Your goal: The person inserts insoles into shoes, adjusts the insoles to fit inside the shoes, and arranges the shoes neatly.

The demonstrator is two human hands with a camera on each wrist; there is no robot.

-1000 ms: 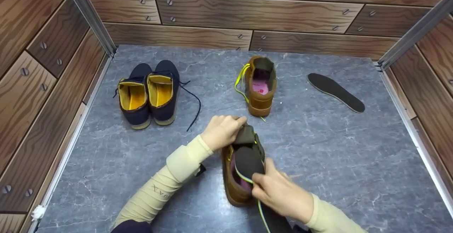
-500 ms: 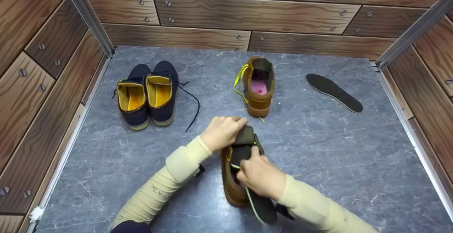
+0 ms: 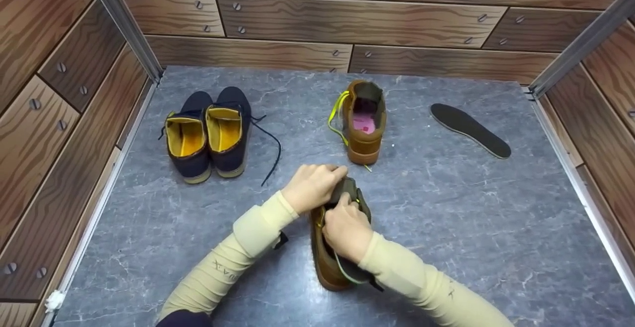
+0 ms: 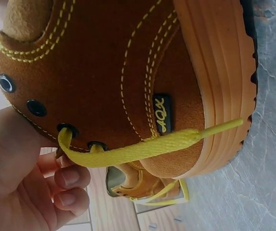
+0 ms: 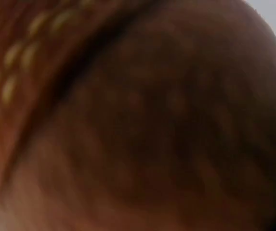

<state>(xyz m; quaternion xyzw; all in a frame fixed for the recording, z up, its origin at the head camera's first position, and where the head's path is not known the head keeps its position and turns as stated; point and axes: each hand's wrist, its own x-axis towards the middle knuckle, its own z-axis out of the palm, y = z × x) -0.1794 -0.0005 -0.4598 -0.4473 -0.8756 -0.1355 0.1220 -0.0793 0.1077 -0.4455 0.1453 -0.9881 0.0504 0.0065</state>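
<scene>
Presently, left hand [image 3: 313, 187] grips tongue [image 3: 349, 186] of brown shoe [image 3: 324, 267]; right hand [image 3: 348, 231], curled round insole [image 3: 353, 271], should slide it flat toward surface's [image 3: 471, 218] far edge.

1. Front and centre, the near shoe [image 3: 328, 270] is standing on the worktop [image 3: 446, 208], toe pointing toward the back wall [image 3: 287, 15].
2. Up at its front, the left hand [image 3: 311, 185] is gripping the tongue [image 3: 349, 186], while the right hand [image 3: 348, 230] is reaching in just behind it.
3. Under that right hand, one insole [image 3: 350, 270] is lying partly inside, its near end jutting over the shoe's right side.
4. Beyond, slightly right, the far shoe [image 3: 365, 143] is sitting, its lace [image 3: 331, 119] looping out leftward.
5. Over left, a shoe pair [image 3: 213, 141] is standing side by side, a loose lace [image 3: 280, 153] trailing right.
6. Far right, another insole [image 3: 470, 131] is lying slantwise.
</scene>
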